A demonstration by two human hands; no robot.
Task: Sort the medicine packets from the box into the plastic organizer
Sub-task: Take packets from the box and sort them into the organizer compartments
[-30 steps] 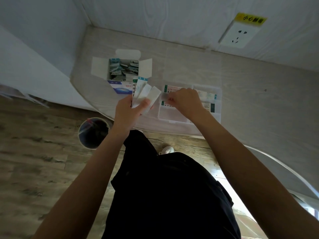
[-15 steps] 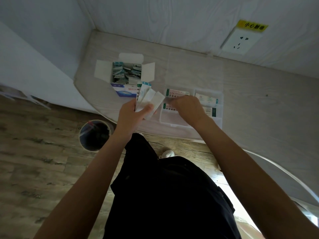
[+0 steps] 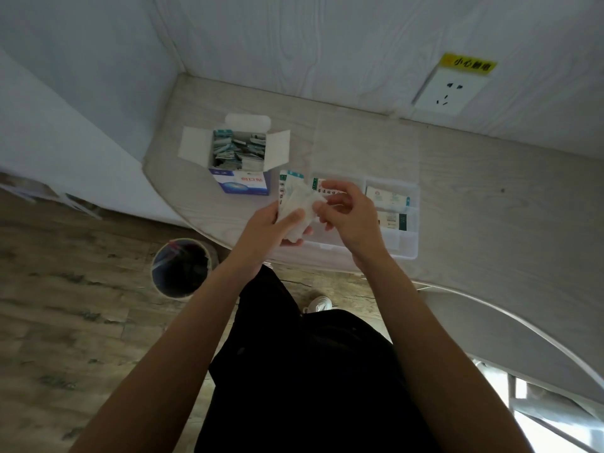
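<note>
Pale wood-grain table [image 3: 490, 204], wall socket [image 3: 449, 91]; both hands' fingers [image 3: 295, 217] pinch packets [image 3: 299, 204].

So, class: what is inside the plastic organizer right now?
The plastic organizer holds medicine packets: one in the far right compartment, another nearer, one far left. The right hand covers the middle, so anything there is hidden.

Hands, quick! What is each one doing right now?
Left hand: holds a fan of packets.
Right hand: pinches the edge of one of those packets.
</note>
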